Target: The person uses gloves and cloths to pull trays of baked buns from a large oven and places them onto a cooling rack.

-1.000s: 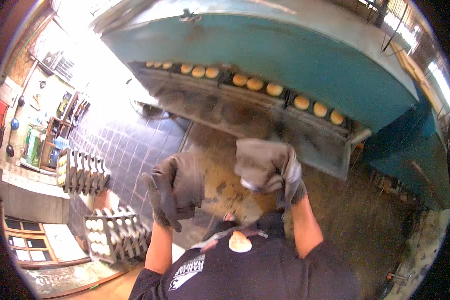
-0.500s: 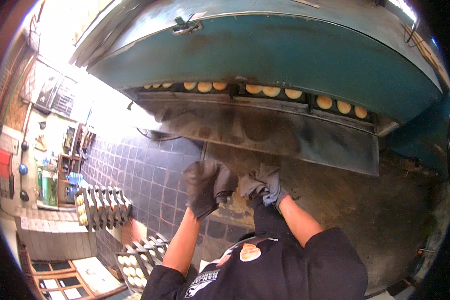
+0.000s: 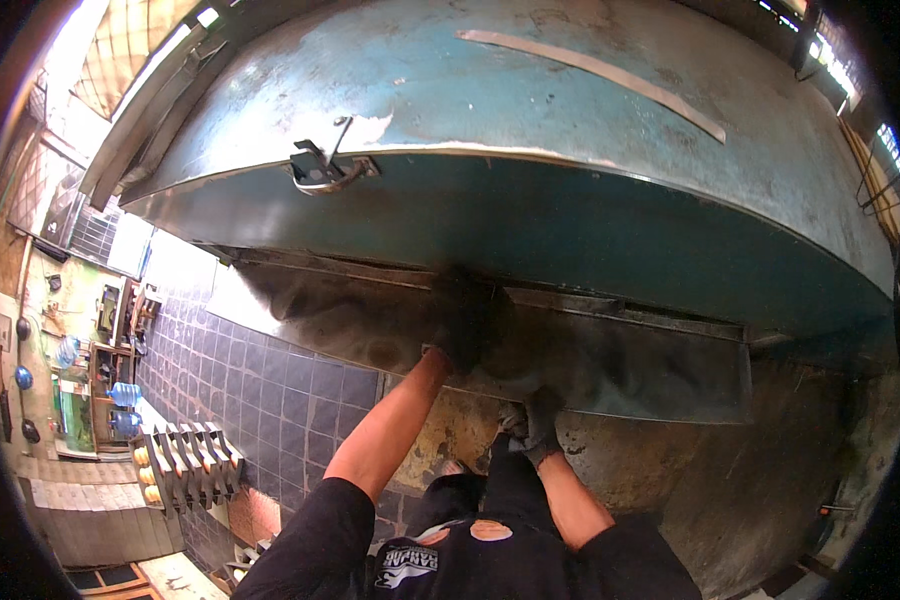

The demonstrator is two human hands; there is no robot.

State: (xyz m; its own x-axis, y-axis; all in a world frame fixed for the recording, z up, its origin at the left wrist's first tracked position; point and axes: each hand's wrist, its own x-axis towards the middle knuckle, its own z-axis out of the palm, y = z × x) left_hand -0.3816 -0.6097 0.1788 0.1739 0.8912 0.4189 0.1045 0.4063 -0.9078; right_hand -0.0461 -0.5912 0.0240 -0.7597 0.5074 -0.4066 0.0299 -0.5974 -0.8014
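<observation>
My left hand (image 3: 462, 338) is nearer the blue-green metal oven (image 3: 530, 215), over its long, crosswise grey metal flap (image 3: 650, 372), my dark-gloved right hand (image 3: 538, 425) by the near edge, both grips unclear.

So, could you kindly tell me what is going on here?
A person is working at a big teal oven. The gloved left grip is over the metal flap; the area is too dark to tell what it touches. The gloved right grip is by the flap's near edge, with what looks like a bunched grey cloth beside it. Off to the left is a rack of round buns.
</observation>
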